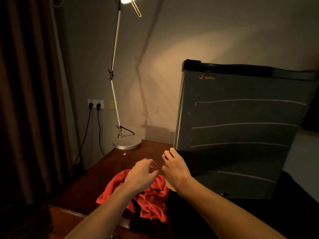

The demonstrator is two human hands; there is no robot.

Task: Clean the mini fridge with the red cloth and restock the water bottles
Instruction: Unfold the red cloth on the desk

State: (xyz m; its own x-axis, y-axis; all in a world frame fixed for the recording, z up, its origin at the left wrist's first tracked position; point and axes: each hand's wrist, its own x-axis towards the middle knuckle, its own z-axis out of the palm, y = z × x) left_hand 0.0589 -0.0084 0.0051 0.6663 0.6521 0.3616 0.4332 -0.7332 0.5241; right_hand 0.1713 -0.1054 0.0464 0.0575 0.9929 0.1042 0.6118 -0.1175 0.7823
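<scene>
A dark grey mini fridge (241,128) stands on the right of a dark wooden table (96,178), its door closed. A crumpled red cloth (151,200) lies on the table just left of the fridge's lower corner. My left hand (143,173) hovers over the cloth with its fingers loosely curled and holds nothing. My right hand (174,168) is close beside it, fingers spread near the lower left corner of the fridge door; I cannot tell whether they touch it. No water bottles are in view.
A desk lamp (127,144) with a round metal base stands at the table's back edge, lit overhead. A small pink scrap (124,154) lies near the base. Two plugs sit in a wall socket (95,104). A brown curtain (25,100) hangs at the left.
</scene>
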